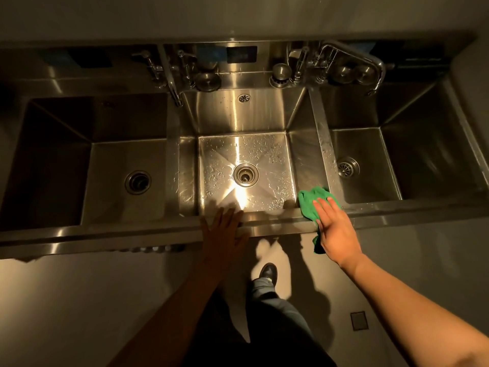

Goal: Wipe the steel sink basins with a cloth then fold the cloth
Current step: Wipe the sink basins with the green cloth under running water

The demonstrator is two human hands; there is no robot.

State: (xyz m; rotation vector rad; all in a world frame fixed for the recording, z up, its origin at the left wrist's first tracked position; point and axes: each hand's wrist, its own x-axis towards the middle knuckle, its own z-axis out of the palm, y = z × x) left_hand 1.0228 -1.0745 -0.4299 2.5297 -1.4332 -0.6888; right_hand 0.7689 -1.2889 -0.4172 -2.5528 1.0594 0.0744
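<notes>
The cloth (312, 205) lies under our right hand (336, 229), whose straight fingers and palm press it flat on the front rim (277, 223) at the near right corner of the middle basin (246, 115). One end hangs over the rim's outer edge. Our left hand (225, 229) rests spread on the rim at the basin's near side, holding nothing. Droplets cover the basin floor around the drain (245, 174). To wipe well, we judge, we should press with a flat palm, draw the cloth down the near wall, and overlap strokes toward the drain.

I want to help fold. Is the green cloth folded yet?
Not folded: the cloth lies bunched over the sink rim under the right hand.
</notes>
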